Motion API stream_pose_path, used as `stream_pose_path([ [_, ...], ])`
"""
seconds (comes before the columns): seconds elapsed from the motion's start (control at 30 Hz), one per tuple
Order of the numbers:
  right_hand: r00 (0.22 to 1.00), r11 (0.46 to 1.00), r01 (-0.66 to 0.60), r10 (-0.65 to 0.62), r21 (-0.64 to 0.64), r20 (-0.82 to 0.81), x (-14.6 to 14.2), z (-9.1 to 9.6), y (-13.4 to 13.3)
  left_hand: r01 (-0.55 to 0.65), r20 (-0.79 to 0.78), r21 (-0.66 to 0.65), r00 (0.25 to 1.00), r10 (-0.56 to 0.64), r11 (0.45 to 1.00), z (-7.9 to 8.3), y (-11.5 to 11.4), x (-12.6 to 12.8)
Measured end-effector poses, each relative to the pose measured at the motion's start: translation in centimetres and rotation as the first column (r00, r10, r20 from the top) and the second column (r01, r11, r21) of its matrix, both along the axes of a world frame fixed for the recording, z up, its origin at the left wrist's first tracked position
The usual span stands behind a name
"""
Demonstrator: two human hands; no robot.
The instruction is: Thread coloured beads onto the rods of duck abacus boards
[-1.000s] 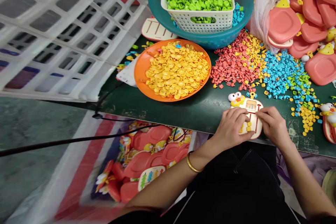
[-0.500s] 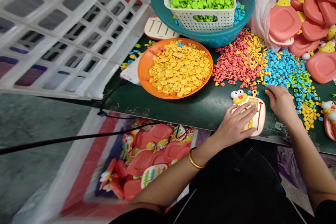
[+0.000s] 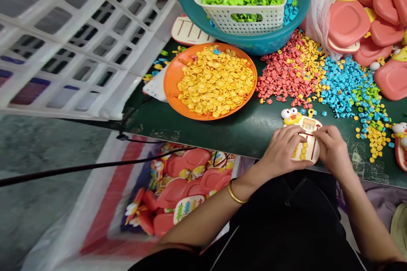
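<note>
A cream toy board (image 3: pixel 310 152) with a duck-like head (image 3: pixel 290 116) lies on the table near its front edge. Small yellow pieces (image 3: pixel 304 148) sit in its slots. My left hand (image 3: pixel 281 148) grips the board from the left, thumb along the lower edge and fingers curled over the face. At the board's right side, my right hand (image 3: pixel 333 149) has thumb and fingertips pinched together over a red slot. Whatever is between those fingertips is hidden. Just above the board lie a yellow ring-shaped piece (image 3: pixel 310 112) and a blue piece (image 3: pixel 324 113).
An orange plate (image 3: pixel 171 97) of yellow discs stands left of the board. Behind are red pieces (image 3: pixel 282 76), blue pieces (image 3: pixel 340 87), a teal basin (image 3: pixel 244 44) bearing a white basket (image 3: pixel 216 19), and stacked pink toys (image 3: pixel 348 21). A white crate (image 3: pixel 127 67) stands left; a cable (image 3: pixel 95 170) crosses below.
My right hand has moved left and down from the table beside the loose pieces onto the board. My left hand's fingers have curled more. The view has shifted slightly.
</note>
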State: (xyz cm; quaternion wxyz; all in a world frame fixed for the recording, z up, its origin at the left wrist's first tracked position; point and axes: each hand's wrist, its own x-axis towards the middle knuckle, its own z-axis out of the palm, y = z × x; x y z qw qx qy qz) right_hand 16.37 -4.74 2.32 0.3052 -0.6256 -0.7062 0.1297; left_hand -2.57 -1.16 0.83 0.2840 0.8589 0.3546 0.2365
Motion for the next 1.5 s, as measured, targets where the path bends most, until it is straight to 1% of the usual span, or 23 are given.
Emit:
stream_pose_path([
  [0.1,0.988,0.991,-0.135,0.135,0.017,-0.073,-0.7,0.0,-0.3,-0.029,0.007,0.007,1.000,0.029,1.000,0.1,-0.3,0.1],
  [0.13,0.986,0.991,-0.132,0.135,0.034,-0.101,-0.6,0.1,0.1,-0.038,0.008,0.005,0.999,0.038,0.999,0.2,-0.3,0.1],
  [0.17,0.989,0.996,-0.077,0.083,0.052,-0.123,-0.3,0.1,0.9,-0.051,0.008,0.001,0.999,0.051,0.999,0.2,-0.4,0.1],
  [0.2,0.991,0.998,0.023,-0.014,0.066,-0.131,0.2,0.1,1.8,-0.065,0.003,-0.004,0.998,0.065,0.998,0.4,-0.4,0.1],
  [0.27,0.969,0.971,0.233,-0.226,0.063,-0.101,1.4,0.2,3.9,-0.074,-0.026,-0.013,0.997,0.074,0.997,0.7,-0.3,0.2],
  [0.3,0.957,0.958,0.284,-0.280,0.045,-0.073,2.0,0.2,4.7,-0.067,-0.049,-0.016,0.997,0.066,0.998,0.8,-0.3,0.3],
  [0.33,0.957,0.958,0.287,-0.286,0.012,-0.053,2.5,0.3,5.3,-0.052,-0.074,-0.019,0.996,0.050,0.998,0.9,-0.3,0.3],
  [0.4,0.969,0.972,0.221,-0.227,-0.077,-0.094,2.9,0.4,5.6,-0.018,-0.107,-0.023,0.994,0.016,1.000,1.0,-0.2,0.4],
  [0.47,0.961,0.976,0.159,-0.187,-0.147,-0.204,2.7,0.4,5.0,-0.015,-0.100,-0.019,0.995,0.013,1.000,0.9,-0.3,0.5],
  [0.53,0.953,0.979,0.132,-0.168,-0.154,-0.253,2.2,0.3,4.0,-0.039,-0.075,-0.008,0.996,0.039,0.999,0.7,-0.4,0.5],
  [0.63,0.977,0.993,0.109,-0.117,-0.049,-0.180,1.6,-0.2,2.4,-0.066,-0.087,0.002,0.994,0.066,0.998,0.9,-0.8,0.5],
  [0.73,0.991,0.999,0.012,-0.008,0.031,-0.135,1.5,-0.7,0.2,-0.043,-0.141,0.014,0.989,0.045,0.999,1.5,-1.3,0.6],
  [0.87,0.970,0.986,-0.164,0.165,0.016,-0.179,2.0,-1.7,-2.2,-0.055,-0.167,0.016,0.984,0.057,0.998,1.6,-1.4,0.7],
  [0.93,0.960,0.992,-0.124,0.126,0.027,-0.249,2.0,-1.3,-2.3,-0.058,-0.167,0.010,0.984,0.059,0.998,1.7,-1.3,0.6],
  [1.03,0.951,0.987,0.123,-0.087,0.106,-0.296,1.8,0.5,-0.9,-0.033,-0.169,0.018,0.985,0.035,0.999,2.0,-1.0,0.4],
  [1.07,0.956,0.985,0.138,-0.105,0.106,-0.273,1.9,1.0,-0.2,-0.008,-0.170,0.029,0.985,0.013,1.000,2.1,-0.7,0.3],
  [1.13,0.975,0.999,0.049,-0.047,0.004,-0.215,2.8,1.7,1.5,0.085,-0.163,0.070,0.984,-0.072,0.994,2.0,0.1,0.4],
  [1.17,0.980,0.997,0.077,-0.080,-0.025,-0.181,3.5,1.8,2.2,0.135,-0.157,0.096,0.980,-0.119,0.986,1.9,0.5,0.4],
  [1.23,0.965,0.971,0.240,-0.239,-0.007,-0.108,5.2,1.5,3.2,0.199,-0.141,0.127,0.973,-0.181,0.972,1.7,1.0,0.6],
  [1.3,0.931,0.929,0.364,-0.362,0.060,-0.047,6.7,0.8,4.0,0.204,-0.123,0.118,0.974,-0.189,0.972,1.6,1.2,0.8],
  [1.33,0.933,0.931,0.358,-0.358,0.074,-0.014,7.1,0.5,4.3,0.192,-0.114,0.101,0.977,-0.181,0.976,1.6,1.2,1.0],
  [1.4,0.957,0.958,0.277,-0.282,0.073,0.066,7.3,-0.1,4.9,0.163,-0.098,0.063,0.983,-0.157,0.985,1.7,1.1,1.2],
  [1.5,0.960,0.980,0.193,-0.201,0.055,0.196,6.6,-0.4,4.9,0.129,-0.093,0.050,0.988,-0.124,0.990,1.8,0.9,1.6],
])
